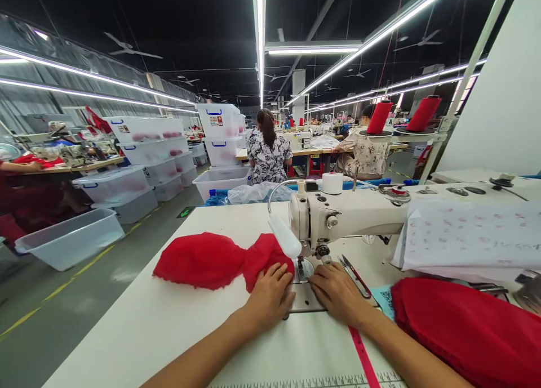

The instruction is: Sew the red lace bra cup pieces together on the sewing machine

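Observation:
A red padded fabric piece (211,261) lies on the white sewing table (152,320), its right end under the head of a cream sewing machine (338,213). My left hand (270,295) rests on the fabric's right end, fingers curled and pressing it down beside the needle plate (302,272). On the other side of the needle, my right hand (338,292) lies with fingers bent on the plate. Small red-handled snips (355,275) lie just beyond my right hand.
A heap of red fabric (469,331) sits at the right front. White printed paper (469,236) is draped over the machine. Stacked clear plastic bins (139,168) line the aisle at left. Two people sit at tables farther back, and red thread cones (422,113) stand at right.

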`<state>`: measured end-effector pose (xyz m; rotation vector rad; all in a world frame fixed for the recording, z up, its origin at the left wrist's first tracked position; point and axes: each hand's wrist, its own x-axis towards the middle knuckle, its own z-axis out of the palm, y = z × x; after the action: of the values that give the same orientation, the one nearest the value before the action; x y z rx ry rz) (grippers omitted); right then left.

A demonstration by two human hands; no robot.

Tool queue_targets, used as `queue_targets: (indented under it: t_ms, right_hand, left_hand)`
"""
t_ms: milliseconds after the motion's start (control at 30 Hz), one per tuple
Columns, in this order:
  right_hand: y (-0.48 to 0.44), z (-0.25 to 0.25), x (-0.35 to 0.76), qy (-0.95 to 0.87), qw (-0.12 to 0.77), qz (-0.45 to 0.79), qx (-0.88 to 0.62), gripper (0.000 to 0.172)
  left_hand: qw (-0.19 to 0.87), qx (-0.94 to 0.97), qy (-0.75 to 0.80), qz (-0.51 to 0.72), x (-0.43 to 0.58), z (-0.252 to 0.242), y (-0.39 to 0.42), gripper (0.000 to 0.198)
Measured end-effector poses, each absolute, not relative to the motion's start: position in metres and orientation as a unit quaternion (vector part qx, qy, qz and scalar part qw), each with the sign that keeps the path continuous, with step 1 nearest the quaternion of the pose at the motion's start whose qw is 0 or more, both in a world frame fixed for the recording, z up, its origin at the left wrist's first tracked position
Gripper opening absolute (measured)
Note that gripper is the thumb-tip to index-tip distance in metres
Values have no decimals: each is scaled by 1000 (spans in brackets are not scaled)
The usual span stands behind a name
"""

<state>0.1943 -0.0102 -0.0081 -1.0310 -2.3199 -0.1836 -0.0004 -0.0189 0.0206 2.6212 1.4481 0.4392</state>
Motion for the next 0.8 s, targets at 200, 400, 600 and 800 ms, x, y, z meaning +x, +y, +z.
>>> queue_targets:
  t_ms: [200,400,600,800]
  right_hand:
    - [-10,-11,197,-877,287,-60,-381,24]
    - [-15,-12,197,-879,290,-98,-365,26]
    - [-18,0,189,-893,223,-128,-370,26]
    - [-37,32,185,-881,146,-119,-434,11]
  left_hand:
    - [83,855,424,287,-28,34,-71,23]
    - [78,717,618,313,-71,47,-85,26]
    - [39,704,692,157,-79,45,-74,33]
    - [176,732,604,262,-83,29,-55,26]
